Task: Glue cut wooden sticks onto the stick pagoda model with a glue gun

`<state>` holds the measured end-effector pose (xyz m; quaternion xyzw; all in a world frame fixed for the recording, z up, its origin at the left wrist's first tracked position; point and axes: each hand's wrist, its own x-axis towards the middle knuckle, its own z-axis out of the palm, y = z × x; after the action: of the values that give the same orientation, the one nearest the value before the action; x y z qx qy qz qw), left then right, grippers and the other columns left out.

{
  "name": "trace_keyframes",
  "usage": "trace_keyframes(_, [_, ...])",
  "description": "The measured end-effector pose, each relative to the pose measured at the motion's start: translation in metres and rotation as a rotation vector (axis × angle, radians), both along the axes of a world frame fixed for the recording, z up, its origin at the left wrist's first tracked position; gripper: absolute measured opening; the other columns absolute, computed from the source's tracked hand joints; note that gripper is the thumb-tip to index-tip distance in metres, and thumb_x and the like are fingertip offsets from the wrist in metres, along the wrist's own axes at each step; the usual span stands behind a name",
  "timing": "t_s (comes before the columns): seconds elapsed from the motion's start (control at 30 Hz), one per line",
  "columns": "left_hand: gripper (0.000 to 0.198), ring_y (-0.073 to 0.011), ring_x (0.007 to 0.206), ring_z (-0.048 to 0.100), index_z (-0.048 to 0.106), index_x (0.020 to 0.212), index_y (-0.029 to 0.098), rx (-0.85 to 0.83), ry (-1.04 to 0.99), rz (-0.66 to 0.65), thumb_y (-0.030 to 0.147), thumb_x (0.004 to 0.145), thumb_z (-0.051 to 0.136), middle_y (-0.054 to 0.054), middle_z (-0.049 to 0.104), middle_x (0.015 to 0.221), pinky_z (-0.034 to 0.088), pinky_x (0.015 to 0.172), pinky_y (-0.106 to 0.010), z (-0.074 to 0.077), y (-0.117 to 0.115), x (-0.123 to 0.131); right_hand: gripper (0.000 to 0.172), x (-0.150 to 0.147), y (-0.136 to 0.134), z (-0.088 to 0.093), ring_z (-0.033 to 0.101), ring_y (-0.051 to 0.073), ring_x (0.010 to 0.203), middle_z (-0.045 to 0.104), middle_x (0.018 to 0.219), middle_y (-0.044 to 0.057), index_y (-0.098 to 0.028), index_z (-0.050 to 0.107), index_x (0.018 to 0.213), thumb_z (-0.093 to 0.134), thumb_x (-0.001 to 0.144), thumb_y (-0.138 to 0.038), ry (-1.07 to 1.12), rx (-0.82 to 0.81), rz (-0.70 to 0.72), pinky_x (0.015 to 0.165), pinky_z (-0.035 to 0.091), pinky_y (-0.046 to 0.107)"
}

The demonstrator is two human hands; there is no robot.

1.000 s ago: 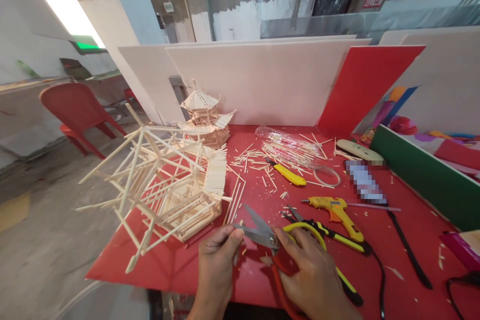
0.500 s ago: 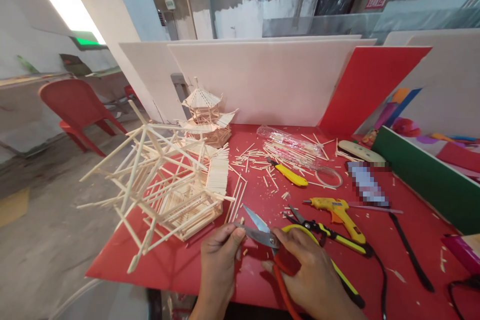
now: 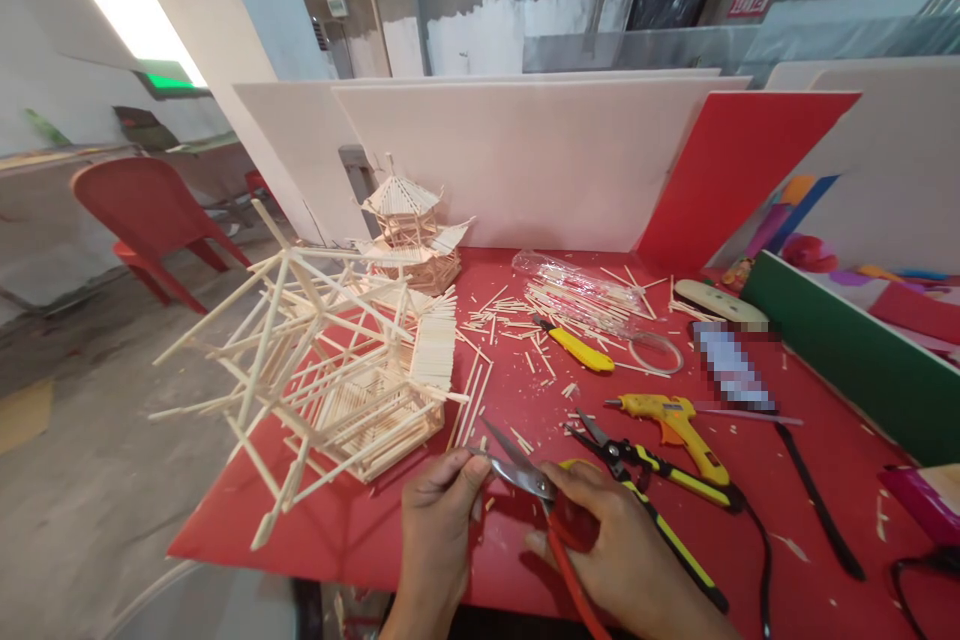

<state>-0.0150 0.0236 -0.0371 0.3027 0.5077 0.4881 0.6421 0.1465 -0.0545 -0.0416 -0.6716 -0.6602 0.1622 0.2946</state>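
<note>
My right hand [image 3: 611,530] is wrapped around the handles of a pair of scissors [image 3: 541,487], one of them red. The scissors' blades are parted and point left toward my left hand [image 3: 444,505]. My left thumb and fingers are pinched together beside the lower blade, with the short end of a thin wooden stick [image 3: 484,443] showing just above the thumb. The rest of that stick is hidden by my fingers and the blade. Left of my hands stands an open pavilion-like frame of wooden sticks [image 3: 382,410], partly covered by slats.
A smaller stick pagoda [image 3: 405,220] stands behind the frame. Loose sticks [image 3: 499,315], a yellow utility knife [image 3: 577,348], a yellow glue gun [image 3: 675,425] and black-and-yellow cutters [image 3: 652,470] lie on the red table [image 3: 262,540]. White boards [image 3: 510,170] rise at the back.
The scissors' blades have come a little closer together and the upper one has turned slightly. My right hand has tightened around the handles; my left hand stays nearly still.
</note>
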Motion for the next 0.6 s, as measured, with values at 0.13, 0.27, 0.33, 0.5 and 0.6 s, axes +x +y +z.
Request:
trace_keyframes(0.13, [0.031, -0.0048, 0.043, 0.039, 0.069, 0.055, 0.014, 0.058, 0.023, 0.014, 0.038, 0.054, 0.089, 0.003, 0.053, 0.049, 0.031, 0.041, -0.017, 0.005, 0.001, -0.002, 0.044, -0.002, -0.003, -0.014, 0.065, 0.027, 0.083, 0.066, 0.092, 0.010, -0.021, 0.066, 0.123, 0.069, 0.080, -0.032, -0.280, 0.325, -0.145, 0.071, 0.053, 0.039])
trace_keyframes(0.27, [0.033, -0.0039, 0.041, 0.035, 0.068, 0.055, 0.014, 0.034, 0.029, -0.003, 0.041, 0.055, 0.088, 0.004, 0.051, 0.046, 0.029, 0.039, -0.017, 0.007, 0.002, 0.001, 0.043, 0.000, 0.001, -0.013, 0.065, 0.026, 0.080, 0.066, 0.087, 0.008, -0.024, 0.067, 0.121, 0.070, 0.079, -0.032, -0.326, 0.357, -0.160, 0.070, 0.052, 0.038])
trace_keyframes(0.33, [0.034, -0.0034, 0.040, 0.034, 0.069, 0.057, 0.014, 0.010, 0.021, 0.005, 0.042, 0.053, 0.088, 0.004, 0.051, 0.046, 0.028, 0.038, -0.016, 0.005, 0.003, 0.002, 0.046, 0.003, 0.002, -0.006, 0.066, 0.025, 0.083, 0.067, 0.090, 0.007, -0.024, 0.067, 0.121, 0.074, 0.077, -0.038, -0.192, 0.214, -0.096, 0.073, 0.054, 0.036])
trace_keyframes(0.5, [0.033, -0.0037, 0.040, 0.034, 0.068, 0.056, 0.014, 0.041, 0.060, -0.031, 0.042, 0.056, 0.087, 0.005, 0.049, 0.044, 0.028, 0.038, -0.016, 0.003, 0.003, 0.001, 0.047, 0.003, 0.001, -0.003, 0.067, 0.023, 0.086, 0.069, 0.095, 0.006, -0.024, 0.066, 0.122, 0.074, 0.078, -0.038, -0.053, 0.055, -0.018, 0.075, 0.055, 0.031])
trace_keyframes(0.6, [0.034, -0.0037, 0.040, 0.034, 0.067, 0.054, 0.014, 0.052, 0.059, -0.004, 0.041, 0.054, 0.088, 0.003, 0.053, 0.046, 0.028, 0.038, -0.017, 0.006, 0.003, 0.000, 0.043, 0.000, -0.001, -0.013, 0.066, 0.027, 0.084, 0.068, 0.092, 0.010, -0.024, 0.067, 0.122, 0.070, 0.081, -0.038, -0.260, 0.273, -0.163, 0.074, 0.053, 0.038])
